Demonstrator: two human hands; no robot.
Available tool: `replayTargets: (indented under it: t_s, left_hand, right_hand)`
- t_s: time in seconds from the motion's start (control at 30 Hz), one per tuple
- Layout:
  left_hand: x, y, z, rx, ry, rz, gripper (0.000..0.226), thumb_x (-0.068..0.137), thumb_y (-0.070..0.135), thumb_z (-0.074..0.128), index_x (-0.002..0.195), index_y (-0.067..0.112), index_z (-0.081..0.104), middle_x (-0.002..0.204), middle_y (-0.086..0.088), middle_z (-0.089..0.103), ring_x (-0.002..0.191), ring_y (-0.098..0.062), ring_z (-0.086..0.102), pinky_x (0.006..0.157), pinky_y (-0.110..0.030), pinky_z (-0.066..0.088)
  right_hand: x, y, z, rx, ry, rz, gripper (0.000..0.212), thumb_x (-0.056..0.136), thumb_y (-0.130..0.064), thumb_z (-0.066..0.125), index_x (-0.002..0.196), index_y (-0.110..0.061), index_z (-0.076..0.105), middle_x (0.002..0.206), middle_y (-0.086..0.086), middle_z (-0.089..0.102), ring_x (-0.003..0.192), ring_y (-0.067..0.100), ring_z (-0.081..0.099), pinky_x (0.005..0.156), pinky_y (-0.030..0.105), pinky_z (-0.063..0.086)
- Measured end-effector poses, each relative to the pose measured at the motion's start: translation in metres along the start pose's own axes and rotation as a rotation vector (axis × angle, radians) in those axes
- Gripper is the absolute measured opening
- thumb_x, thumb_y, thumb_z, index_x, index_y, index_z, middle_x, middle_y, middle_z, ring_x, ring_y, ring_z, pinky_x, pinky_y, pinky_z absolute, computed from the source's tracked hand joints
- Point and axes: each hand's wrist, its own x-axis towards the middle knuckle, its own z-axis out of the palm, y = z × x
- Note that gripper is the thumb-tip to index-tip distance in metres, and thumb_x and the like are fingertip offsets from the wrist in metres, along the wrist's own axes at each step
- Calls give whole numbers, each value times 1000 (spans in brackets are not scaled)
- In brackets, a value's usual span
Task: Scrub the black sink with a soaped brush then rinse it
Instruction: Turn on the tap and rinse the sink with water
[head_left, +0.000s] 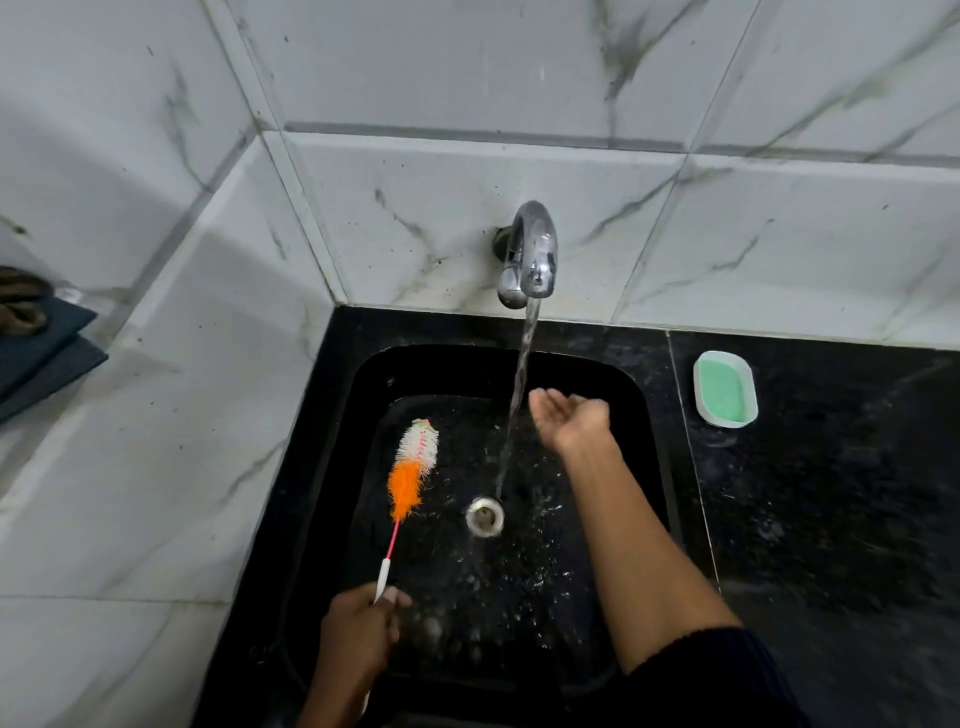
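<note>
Evidently rinsing, the right hand (569, 418) cupped open beside the tap's stream (517, 400) should splash water around the black sink (631, 395) walls, while the left hand (363, 623) gripped the bottle brush (413, 467) above the basin.

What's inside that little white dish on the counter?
The white soap dish holds a green soap bar filling most of it. The soap covers the dish's floor.

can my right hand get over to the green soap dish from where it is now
Probably yes. Your right hand is open beside the water stream, and the soap dish sits on the counter just to its right with nothing between them.
</note>
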Motion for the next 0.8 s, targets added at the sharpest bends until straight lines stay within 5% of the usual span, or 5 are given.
replayTargets:
  t_s: [0.2, 0.4, 0.53, 0.63, 0.8]
  left_hand:
    - [1, 6, 3, -3, -8, 21, 31, 99, 9, 51, 75, 0, 69, 45, -6, 45, 34, -14, 32, 43, -19, 21]
    - [-1, 8, 1, -1, -5, 32, 31, 100, 9, 50, 76, 0, 69, 45, -6, 45, 35, -13, 32, 40, -20, 22]
    - [-1, 5, -4, -6, 13, 41, 32, 99, 8, 50, 75, 0, 70, 45, -7, 46, 36, -14, 33, 43, -19, 22]
    - [2, 1, -7, -33, 24, 30, 32, 99, 8, 51, 74, 1, 70, 45, -7, 45, 36, -14, 32, 44, -19, 21]
    - [3, -2, -5, -36, 15, 20, 32, 99, 8, 50, 75, -1, 70, 45, -7, 45, 35, -14, 32, 43, -18, 22]
  right_hand:
    - [-1, 48, 6, -232, -40, 234, 40, 96, -15, 23, 68, -8, 50, 63, 6, 52, 53, 15, 46, 52, 23, 36]
    - [7, 48, 15, -193, -135, 268, 41, 96, -20, 22, 59, -18, 38, 48, -1, 35, 38, 10, 30, 41, 16, 21]
    - [17, 2, 28, 287, -152, -48, 46, 105, -23, 19, 92, -3, 57, 91, 13, 68, 83, 25, 68, 76, 33, 58]
    - [13, -23, 20, 397, -61, -185, 42, 102, -18, 20, 77, -7, 52, 67, 3, 55, 60, 17, 56, 90, 36, 55]
    - [9, -7, -11, 94, 115, -132, 38, 96, -13, 21, 69, -8, 47, 72, 10, 53, 63, 20, 55, 69, 28, 57]
